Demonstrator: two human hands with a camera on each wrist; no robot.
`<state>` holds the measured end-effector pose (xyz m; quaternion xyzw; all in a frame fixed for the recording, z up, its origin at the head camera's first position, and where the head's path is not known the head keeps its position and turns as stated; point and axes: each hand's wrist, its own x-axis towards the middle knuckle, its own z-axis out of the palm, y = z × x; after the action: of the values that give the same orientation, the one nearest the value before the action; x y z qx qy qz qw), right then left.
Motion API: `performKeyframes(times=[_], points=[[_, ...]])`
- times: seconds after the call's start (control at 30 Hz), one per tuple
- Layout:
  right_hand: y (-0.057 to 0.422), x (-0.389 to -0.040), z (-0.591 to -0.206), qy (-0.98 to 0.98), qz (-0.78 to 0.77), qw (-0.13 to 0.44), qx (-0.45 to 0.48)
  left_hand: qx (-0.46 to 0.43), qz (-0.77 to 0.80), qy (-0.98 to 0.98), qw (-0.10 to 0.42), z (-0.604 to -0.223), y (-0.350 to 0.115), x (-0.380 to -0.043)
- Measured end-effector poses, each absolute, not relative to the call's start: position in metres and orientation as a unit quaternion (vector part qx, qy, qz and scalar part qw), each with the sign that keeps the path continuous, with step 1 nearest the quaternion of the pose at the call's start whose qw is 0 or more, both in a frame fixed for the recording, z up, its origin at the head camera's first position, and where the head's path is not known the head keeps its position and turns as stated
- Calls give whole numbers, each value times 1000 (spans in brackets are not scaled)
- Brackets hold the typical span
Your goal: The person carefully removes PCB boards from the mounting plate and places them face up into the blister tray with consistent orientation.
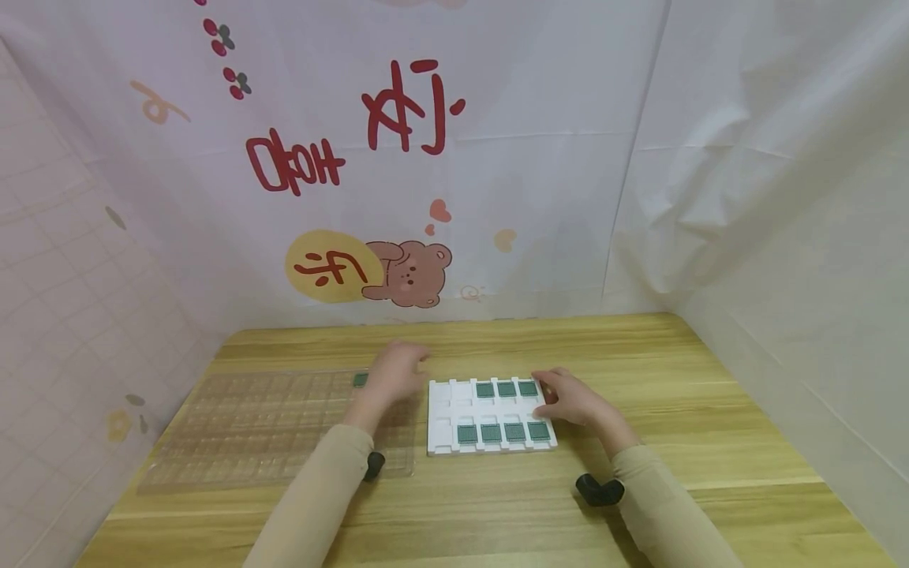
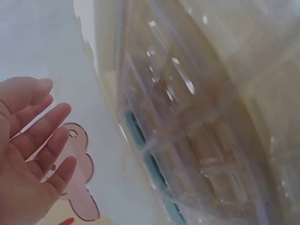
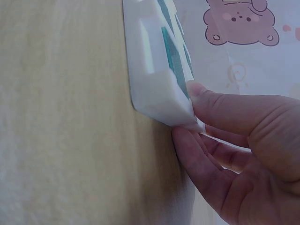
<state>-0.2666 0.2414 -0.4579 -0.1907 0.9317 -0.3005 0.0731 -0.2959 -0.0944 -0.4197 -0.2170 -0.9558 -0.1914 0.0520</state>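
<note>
A white tray [image 1: 490,412] with pockets lies on the table, and several square green chips [image 1: 514,431] sit in it. Its left pockets hold no chips. At the tray's right edge my right hand [image 1: 571,398] grips it with thumb and fingers; the right wrist view shows the thumb against the rim beside a chip. My left hand [image 1: 398,372] hovers over the right end of a clear compartment tray [image 1: 263,426], its fingers loosely bent and holding nothing in the left wrist view. Green pieces [image 2: 154,169] lie along that clear tray's far side, partly hidden by the left hand in the head view.
The wood-grain table [image 1: 483,513] bears both trays, the clear one on the left. A white printed cloth [image 1: 540,197] hangs behind the table and along both sides. Black wrist straps [image 1: 599,491] sit at the sleeves.
</note>
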Motion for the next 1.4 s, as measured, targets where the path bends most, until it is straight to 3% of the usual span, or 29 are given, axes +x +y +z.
performKeyframes(times=[0.6, 0.93, 1.4], points=[[239, -263, -457, 933, -299, 78, -185, -287, -167, -932, 143, -395, -68, -263], [238, -263, -458, 936, -295, 78, -178, -310, -165, -922, 165, -392, -60, -248], [239, -262, -458, 930, -302, 66, -201, -346, -147, -917, 130, -404, -54, -235]])
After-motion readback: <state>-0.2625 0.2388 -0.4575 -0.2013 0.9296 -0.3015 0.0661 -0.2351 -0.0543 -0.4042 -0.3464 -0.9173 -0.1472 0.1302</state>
